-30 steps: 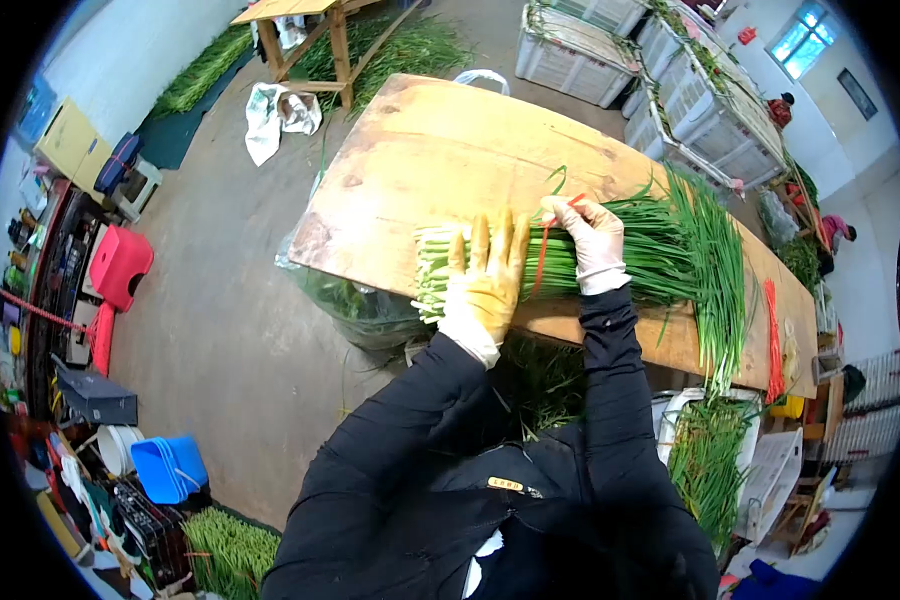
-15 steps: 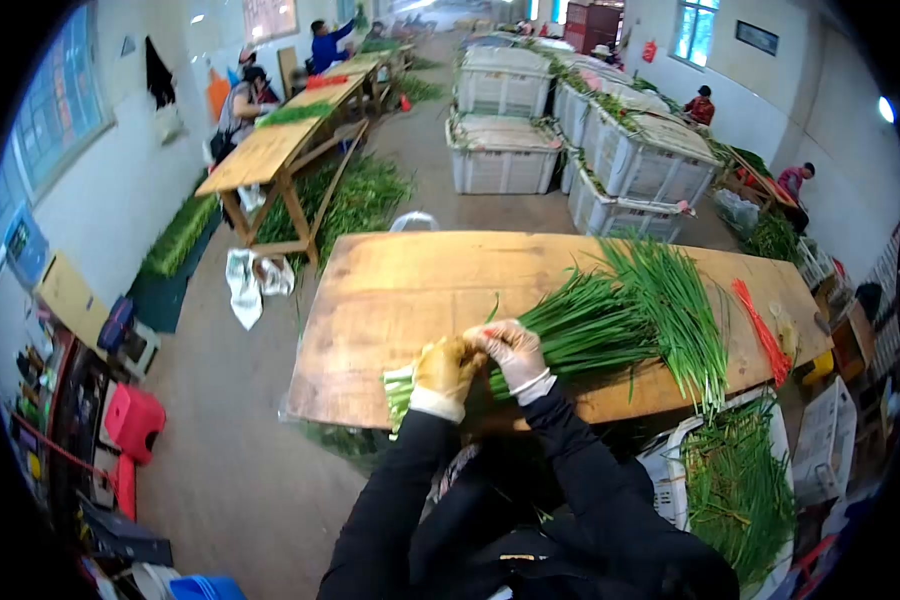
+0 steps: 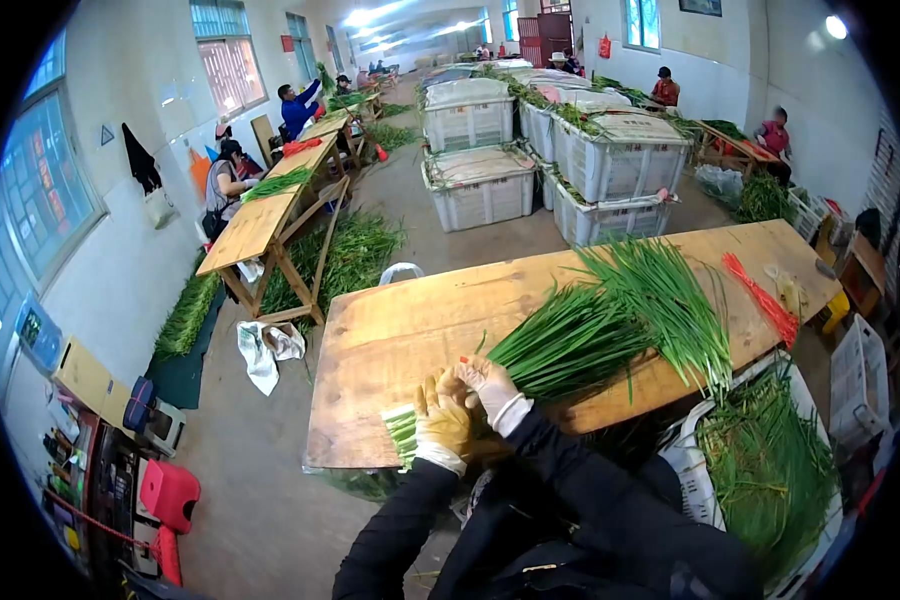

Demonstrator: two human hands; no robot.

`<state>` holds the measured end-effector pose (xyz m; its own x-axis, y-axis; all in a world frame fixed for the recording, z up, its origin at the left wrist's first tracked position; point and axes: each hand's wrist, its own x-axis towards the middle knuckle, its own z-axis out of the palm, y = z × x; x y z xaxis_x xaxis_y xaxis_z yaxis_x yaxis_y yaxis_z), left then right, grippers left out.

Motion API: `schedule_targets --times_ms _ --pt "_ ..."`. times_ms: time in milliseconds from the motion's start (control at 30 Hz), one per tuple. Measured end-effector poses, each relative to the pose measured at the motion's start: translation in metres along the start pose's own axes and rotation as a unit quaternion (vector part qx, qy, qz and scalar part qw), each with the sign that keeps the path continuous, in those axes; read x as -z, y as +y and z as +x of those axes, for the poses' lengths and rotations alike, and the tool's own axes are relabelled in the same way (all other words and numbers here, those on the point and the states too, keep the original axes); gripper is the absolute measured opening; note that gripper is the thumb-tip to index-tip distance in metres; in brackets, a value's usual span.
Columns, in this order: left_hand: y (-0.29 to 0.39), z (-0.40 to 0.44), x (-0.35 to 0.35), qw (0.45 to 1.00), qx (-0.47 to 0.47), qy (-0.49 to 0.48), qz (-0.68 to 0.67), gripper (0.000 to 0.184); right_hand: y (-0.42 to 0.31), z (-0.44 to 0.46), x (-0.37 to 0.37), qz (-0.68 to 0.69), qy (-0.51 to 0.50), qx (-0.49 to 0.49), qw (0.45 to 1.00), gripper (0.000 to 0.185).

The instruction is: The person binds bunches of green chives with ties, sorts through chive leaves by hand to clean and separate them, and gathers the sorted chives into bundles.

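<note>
A bunch of garlic chives [image 3: 570, 345] lies across the wooden table [image 3: 410, 315], its pale cut stems [image 3: 401, 432] pointing left over the front edge. My left hand [image 3: 440, 418], in a yellowed glove, is closed around the bunch near the stem end. Right beside it, my right hand [image 3: 490, 390], in a whitish glove, has its fingers bent together over the bunch. A small red spot shows at its fingertips; what they pinch is too small to make out. More loose chives [image 3: 670, 310] lie to the right, overlapping the bunch's leaf tips.
Red strands [image 3: 765, 300] lie at the table's right. Below stands a white crate [image 3: 692, 465] of greens. Stacked white crates [image 3: 480, 190] stand beyond the table. People work at other tables, including one in blue [image 3: 298, 110]. A red stool [image 3: 170, 495] is at lower left.
The camera view has tilted and shifted, so the room appears moved. My hands stay together at the stem end; their fingers have shifted slightly. The bunch lies much as before.
</note>
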<state>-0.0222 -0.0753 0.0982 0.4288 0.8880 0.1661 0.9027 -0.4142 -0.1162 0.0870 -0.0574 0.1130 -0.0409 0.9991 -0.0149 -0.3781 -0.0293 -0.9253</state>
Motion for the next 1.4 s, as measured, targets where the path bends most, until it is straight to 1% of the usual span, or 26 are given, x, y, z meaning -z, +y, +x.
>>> schedule_targets --times_ms 100,167,233,267,333,367,400,467,500,533,567,600,633,700,933,1000,1067,1100,1133,1167,1200,1233,1267,1333,1367,1400 --pt "-0.008 0.008 -0.031 0.996 -0.016 0.06 -0.059 0.087 0.003 -0.023 -0.013 -0.002 0.026 0.046 0.999 0.017" --pt "-0.018 0.014 -0.065 0.997 -0.014 0.026 -0.077 0.079 0.005 -0.042 -0.021 -0.057 -0.002 0.099 0.993 0.019" --pt "-0.017 0.014 -0.035 0.994 -0.004 0.054 -0.092 0.048 0.001 -0.059 -0.02 -0.103 -0.025 0.091 0.99 0.02" --pt "-0.017 0.019 -0.027 0.994 -0.007 0.055 -0.093 0.048 0.002 -0.068 -0.018 -0.101 -0.04 0.088 0.99 0.02" --pt "-0.017 0.025 -0.021 0.992 0.07 0.002 -0.104 0.03 0.006 -0.082 -0.014 -0.115 -0.05 0.119 0.985 0.018" --pt "-0.017 0.02 -0.027 0.995 0.032 0.09 -0.027 0.018 0.005 -0.089 -0.014 -0.121 -0.047 0.131 0.983 0.016" --pt "-0.017 0.023 -0.029 0.995 0.033 0.089 -0.027 0.018 0.016 -0.089 -0.011 -0.117 -0.062 0.144 0.981 0.017" --pt "-0.015 0.025 -0.033 0.996 0.077 0.028 -0.04 0.029 0.014 -0.079 -0.001 -0.282 -0.116 0.277 0.911 0.017" --pt "-0.01 0.012 -0.039 0.986 0.034 0.161 0.0 0.047 0.026 -0.072 0.01 -0.286 -0.116 0.24 0.92 0.015" --pt "-0.009 0.006 -0.04 0.992 0.029 0.112 0.043 0.075 0.024 -0.066 0.015 -0.242 -0.074 0.24 0.937 0.014" --pt "-0.009 -0.001 -0.007 0.997 0.011 -0.005 0.074 0.1 -0.001 -0.059 0.018 -0.23 -0.102 0.215 0.944 0.016" --pt "-0.011 -0.011 0.019 0.998 0.025 0.022 -0.045 0.117 -0.008 -0.041 0.03 -0.37 -0.108 0.319 0.866 0.025" --pt "-0.015 -0.018 0.027 0.999 0.027 -0.002 -0.03 0.116 -0.016 -0.023 0.042 -0.486 -0.082 0.424 0.76 0.034" --pt "-0.022 -0.025 0.023 0.997 0.05 -0.045 -0.043 0.115 -0.014 -0.02 0.05 -0.696 -0.034 0.381 0.607 0.045" --pt "-0.022 -0.032 -0.013 0.993 0.054 0.055 -0.089 0.114 0.007 -0.01 0.055 -0.731 -0.011 0.344 0.589 0.048" --pt "-0.027 -0.032 -0.002 0.992 0.05 0.073 -0.095 0.114 0.0 -0.007 0.058 -0.73 -0.056 0.32 0.601 0.053" --pt "-0.04 -0.032 0.014 0.986 0.003 0.023 -0.166 0.117 -0.015 -0.019 0.055 -0.718 -0.04 0.332 0.611 0.058" --pt "-0.062 -0.026 0.003 0.947 -0.06 0.086 -0.302 0.109 -0.014 -0.026 0.064 -0.748 0.024 0.371 0.55 0.064" --pt "-0.079 -0.023 0.016 0.921 -0.113 0.168 -0.332 0.094 -0.041 -0.045 0.055 -0.69 0.026 0.395 0.605 0.058" --pt "-0.097 -0.02 0.012 0.882 -0.089 0.201 -0.417 0.075 -0.039 -0.056 0.062 -0.657 0.045 0.42 0.624 0.049" --pt "-0.113 -0.015 0.015 0.877 -0.065 0.239 -0.412 0.058 -0.034 -0.068 0.065 -0.622 0.064 0.443 0.643 0.041" --pt "-0.128 -0.012 0.02 0.906 -0.026 0.225 -0.358 0.051 -0.021 -0.08 0.064 -0.557 0.023 0.399 0.728 0.031" --pt "-0.139 -0.008 0.015 0.923 -0.009 0.19 -0.334 0.053 -0.008 -0.089 0.062 -0.483 -0.02 0.35 0.802 0.022" --pt "-0.149 0.005 -0.001 0.847 -0.003 -0.03 -0.531 0.055 0.021 -0.097 0.053 -0.55 -0.08 0.265 0.788 0.023" --pt "-0.152 0.017 -0.019 0.833 -0.012 -0.114 -0.541 0.048 0.032 -0.092 0.054 -0.459 -0.087 0.105 0.878 0.027" --pt "-0.152 0.028 -0.03 0.813 -0.023 -0.196 -0.548 0.046 0.041 -0.084 0.055 -0.35 -0.089 -0.059 0.931 0.031"
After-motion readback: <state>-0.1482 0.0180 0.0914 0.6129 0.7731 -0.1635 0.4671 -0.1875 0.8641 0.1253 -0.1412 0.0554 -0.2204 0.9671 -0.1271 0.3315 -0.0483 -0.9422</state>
